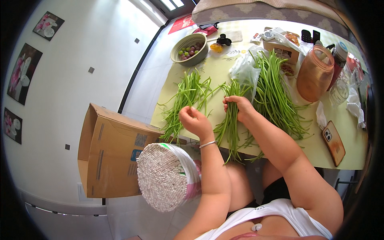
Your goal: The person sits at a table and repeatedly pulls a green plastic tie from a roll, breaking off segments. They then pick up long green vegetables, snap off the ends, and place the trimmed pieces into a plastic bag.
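Steady the bundle of green stems (231, 126) at frame centre in the curled right hand (240, 105), working gently with the left hand (195, 121), pinched closed beside the left pile (186, 93), contents impossible to tell.

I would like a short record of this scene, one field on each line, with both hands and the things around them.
Left hand: the left hand, curled at the edge of the left pile of green stems; its grip is unclear
Right hand: the right hand, closed on the middle bunch of green stems
Further right: the right pile of green stems
Far left of table: colander with green and dark red round fruit
Right of table: orange-brown jar; phone, camera side up
Beside table, left: cardboard box
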`<state>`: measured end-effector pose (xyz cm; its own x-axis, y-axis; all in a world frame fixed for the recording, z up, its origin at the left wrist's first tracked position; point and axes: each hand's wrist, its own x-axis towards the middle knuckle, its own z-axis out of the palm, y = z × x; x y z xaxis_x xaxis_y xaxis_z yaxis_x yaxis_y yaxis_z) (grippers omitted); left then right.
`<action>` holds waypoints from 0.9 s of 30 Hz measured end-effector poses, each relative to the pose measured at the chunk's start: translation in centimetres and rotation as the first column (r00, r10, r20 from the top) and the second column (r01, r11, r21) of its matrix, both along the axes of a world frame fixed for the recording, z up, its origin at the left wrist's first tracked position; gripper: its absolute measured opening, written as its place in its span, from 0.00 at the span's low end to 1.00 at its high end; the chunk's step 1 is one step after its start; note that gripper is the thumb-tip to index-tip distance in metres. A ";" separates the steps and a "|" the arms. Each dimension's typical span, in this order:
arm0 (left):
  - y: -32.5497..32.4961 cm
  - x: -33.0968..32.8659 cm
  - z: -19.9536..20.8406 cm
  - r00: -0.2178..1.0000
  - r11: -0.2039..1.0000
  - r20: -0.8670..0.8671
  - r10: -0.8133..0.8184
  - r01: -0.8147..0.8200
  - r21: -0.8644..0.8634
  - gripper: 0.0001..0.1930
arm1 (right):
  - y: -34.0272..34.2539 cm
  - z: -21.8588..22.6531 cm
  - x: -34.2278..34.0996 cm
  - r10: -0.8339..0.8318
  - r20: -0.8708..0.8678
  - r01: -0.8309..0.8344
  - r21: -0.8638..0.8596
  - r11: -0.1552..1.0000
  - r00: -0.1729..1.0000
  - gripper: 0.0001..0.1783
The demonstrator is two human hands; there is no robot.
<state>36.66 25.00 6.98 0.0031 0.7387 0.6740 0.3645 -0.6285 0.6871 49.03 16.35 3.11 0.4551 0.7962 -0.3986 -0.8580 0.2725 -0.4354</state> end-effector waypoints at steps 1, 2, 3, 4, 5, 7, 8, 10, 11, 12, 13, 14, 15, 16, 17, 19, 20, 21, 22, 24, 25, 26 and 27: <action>0.3 -0.1 -0.3 0.993 0.998 -0.115 -0.031 0.038 0.053 0.05 | 0.1 0.1 -0.1 0.007 -0.004 -0.007 0.006 1.000 1.000 0.08; 0.8 0.0 -1.0 0.971 0.992 -0.231 -0.056 0.081 0.100 0.05 | 0.1 0.1 -0.2 0.012 -0.012 -0.012 0.006 1.000 1.000 0.08; 1.5 -0.1 -1.8 0.936 0.982 -0.344 -0.073 0.128 0.142 0.05 | 0.1 0.2 -0.3 0.015 -0.014 -0.015 0.011 1.000 1.000 0.08; 1.9 0.0 -2.4 0.906 0.969 -0.418 -0.073 0.164 0.186 0.05 | 0.1 0.2 -0.3 0.014 -0.016 -0.014 0.017 1.000 1.000 0.08; 2.1 0.0 -3.0 0.888 0.981 -0.450 -0.095 0.160 0.109 0.05 | 0.1 0.2 -0.3 0.013 -0.018 -0.012 0.022 1.000 1.000 0.08; 1.9 0.2 -3.5 0.850 0.987 -0.503 -0.158 0.154 -0.050 0.06 | 0.2 0.0 -0.2 0.005 -0.027 -0.005 0.013 1.000 1.000 0.08; 2.0 0.1 -3.7 0.846 0.992 -0.520 -0.112 0.122 -0.016 0.06 | 0.3 0.0 -0.3 0.007 -0.031 -0.006 0.013 1.000 1.000 0.08; 1.4 0.4 -3.1 0.831 0.998 -0.553 -0.058 0.061 -0.013 0.07 | 0.2 -0.1 -0.1 -0.001 -0.030 0.001 0.012 1.000 1.000 0.08; 1.2 0.5 -2.9 0.821 0.999 -0.570 -0.031 0.031 -0.010 0.07 | 0.2 -0.1 -0.1 -0.008 -0.024 0.009 0.015 1.000 1.000 0.07; 1.2 0.4 -3.0 0.817 1.000 -0.576 -0.024 0.014 -0.022 0.07 | 0.1 -0.1 -0.2 -0.009 -0.020 0.009 0.018 1.000 1.000 0.07; 1.2 0.5 -3.3 0.813 0.999 -0.582 -0.018 -0.003 -0.034 0.08 | 0.1 -0.1 -0.2 -0.007 -0.007 0.007 0.019 1.000 1.000 0.07; 1.2 0.4 -3.4 0.809 0.999 -0.588 -0.012 -0.019 -0.045 0.08 | 0.0 -0.1 -0.2 -0.005 0.007 0.005 0.020 1.000 1.000 0.06; 1.3 0.4 -3.4 0.805 0.999 -0.593 0.002 -0.023 -0.029 0.07 | -0.1 -0.1 -0.1 -0.009 0.022 0.008 0.024 1.000 1.000 0.06; 1.4 0.4 -3.4 0.801 1.000 -0.598 0.015 -0.028 -0.012 0.07 | -0.1 0.0 0.0 -0.006 0.031 0.005 0.024 1.000 1.000 0.06; 1.5 0.5 -3.3 0.798 0.999 -0.602 0.029 -0.033 0.004 0.06 | -0.1 0.1 0.0 -0.007 0.032 0.007 0.017 1.000 0.999 0.06; 1.2 0.6 -3.2 0.780 0.999 -0.625 0.031 -0.047 -0.009 0.05 | -0.1 0.1 -0.1 -0.009 0.031 0.009 -0.009 1.000 0.999 0.06; 1.1 0.6 -3.1 0.771 0.998 -0.636 0.034 -0.058 -0.016 0.05 | 0.0 0.0 0.0 -0.012 0.026 0.012 -0.004 1.000 1.000 0.06; 1.1 0.4 -3.0 0.748 0.998 -0.664 0.022 -0.054 -0.028 0.05 | 0.3 0.0 -0.1 -0.010 0.019 0.010 0.002 1.000 1.000 0.06; 1.1 0.2 -2.9 0.724 0.998 -0.690 0.012 -0.055 -0.041 0.05 | 0.5 -0.2 -0.2 -0.005 0.012 0.005 0.009 1.000 1.000 0.05; 1.2 0.1 -2.8 0.679 0.996 -0.734 0.010 -0.074 -0.055 0.05 | 0.5 -0.7 0.1 0.011 0.023 -0.010 -0.004 1.000 1.000 0.06; 1.6 0.5 -3.2 0.633 0.995 -0.774 0.004 -0.080 -0.060 0.04 | 0.3 -1.0 0.4 0.038 0.019 -0.038 -0.025 0.999 0.999 0.06; 2.1 0.6 -4.2 0.662 0.997 -0.749 -0.011 -0.050 -0.060 0.04 | 0.3 -1.4 0.3 0.025 0.033 -0.024 -0.035 0.999 0.999 0.07; 1.6 1.0 -4.1 0.677 0.999 -0.736 -0.005 -0.028 -0.033 0.05 | 0.2 -1.6 0.9 0.005 0.047 -0.003 -0.037 0.999 0.999 0.07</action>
<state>37.64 26.64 2.84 0.4777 0.7667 0.4290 0.7696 -0.6007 0.2166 49.89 16.53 1.55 0.4709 0.7834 -0.4057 -0.8374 0.2522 -0.4850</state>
